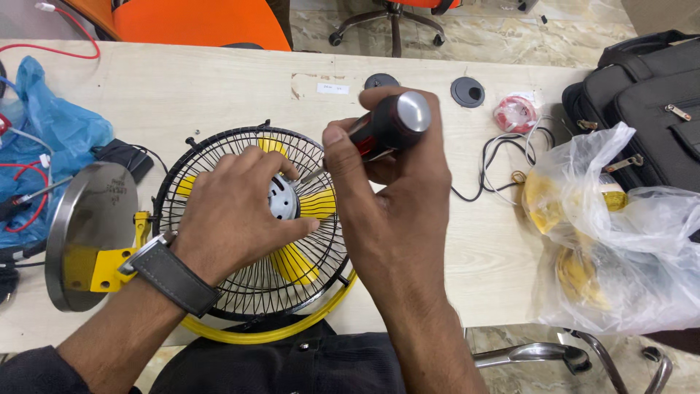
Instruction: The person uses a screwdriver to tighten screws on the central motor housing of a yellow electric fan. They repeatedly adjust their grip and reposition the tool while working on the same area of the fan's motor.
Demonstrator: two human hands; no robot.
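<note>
A small table fan lies flat on the light wooden table, its black wire grille over yellow blades and a silver motor hub. My left hand, with a wristwatch, rests spread on the grille beside the hub. My right hand grips a screwdriver with a black-and-red handle and a silver cap; its metal shaft points down at the hub. The fan's round steel base and yellow bracket lie at the left.
A blue plastic bag with red and white wires lies at the far left. A clear plastic bag with yellow items sits at right, beside black bags and a red wire coil. Orange chairs stand behind the table.
</note>
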